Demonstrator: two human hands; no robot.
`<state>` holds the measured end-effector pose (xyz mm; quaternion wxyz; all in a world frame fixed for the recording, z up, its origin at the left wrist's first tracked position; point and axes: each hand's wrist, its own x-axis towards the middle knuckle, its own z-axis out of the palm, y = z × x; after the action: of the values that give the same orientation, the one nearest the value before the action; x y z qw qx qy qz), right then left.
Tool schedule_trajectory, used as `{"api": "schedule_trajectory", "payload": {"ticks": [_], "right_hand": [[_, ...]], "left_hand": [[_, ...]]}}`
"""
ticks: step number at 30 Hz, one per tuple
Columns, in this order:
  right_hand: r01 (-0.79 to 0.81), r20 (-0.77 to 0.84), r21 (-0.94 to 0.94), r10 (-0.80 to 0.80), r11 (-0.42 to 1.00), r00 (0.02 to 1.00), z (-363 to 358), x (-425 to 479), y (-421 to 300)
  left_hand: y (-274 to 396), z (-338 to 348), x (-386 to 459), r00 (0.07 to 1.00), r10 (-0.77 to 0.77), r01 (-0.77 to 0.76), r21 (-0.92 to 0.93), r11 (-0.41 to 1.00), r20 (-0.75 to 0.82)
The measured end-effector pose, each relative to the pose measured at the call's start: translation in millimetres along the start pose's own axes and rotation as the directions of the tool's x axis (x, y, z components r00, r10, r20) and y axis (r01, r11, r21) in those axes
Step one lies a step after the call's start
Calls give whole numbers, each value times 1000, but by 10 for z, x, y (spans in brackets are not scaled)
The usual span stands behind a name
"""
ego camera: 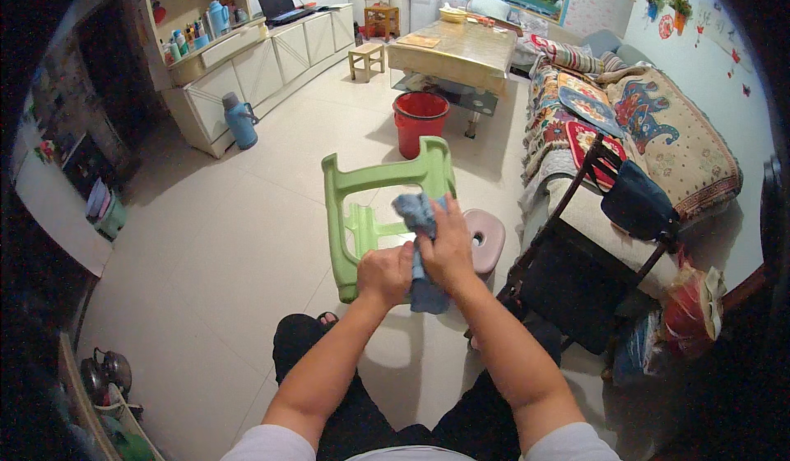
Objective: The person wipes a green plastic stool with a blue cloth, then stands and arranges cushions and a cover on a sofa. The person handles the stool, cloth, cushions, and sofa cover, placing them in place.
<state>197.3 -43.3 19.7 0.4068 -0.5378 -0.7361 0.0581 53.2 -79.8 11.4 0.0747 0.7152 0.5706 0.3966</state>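
Note:
In the head view, a green plastic stool (340, 223) lies on its side in front of my knees, its legs and open frame showing. My left hand (386, 274) is closed around a crumpled blue-grey cloth (430, 297) at the stool's near right part. My right hand (449, 242) grips the same cloth a little higher up, with a bunched end sticking out above the fingers. Both hands and the cloth hide part of the stool. Whether the fingers touch the stool itself, I cannot tell. A pink round-cornered stool (489, 235) with a hole in its seat stands just right of my right hand.
Beyond the green stool stands a red bucket (421, 124), near a covered table (457, 47). A blue thermos flask (241, 121) is by the white cabinet (259, 69). On the right are a black folding chair (574, 276) and a sofa with patterned covers (673, 134).

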Motion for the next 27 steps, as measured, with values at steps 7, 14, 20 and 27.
{"api": "schedule_trajectory", "payload": {"ticks": [7,14,20,27], "right_hand": [[-117,-192,-16,111,993,975,-140,244,486],[-174,-313,-19,160,985,936,-237,363,861],[-341,-581,-191,174,920,795,-482,489,1331],[-341,-428,5,311,940,849,-553,467,1283]], "left_hand": [[159,-61,-35,935,346,-345,-21,938,73],[149,16,-127,930,352,-343,-98,934,104],[196,6,-216,887,429,-404,-161,900,170],[197,24,-204,887,439,-415,-168,894,142]]}}
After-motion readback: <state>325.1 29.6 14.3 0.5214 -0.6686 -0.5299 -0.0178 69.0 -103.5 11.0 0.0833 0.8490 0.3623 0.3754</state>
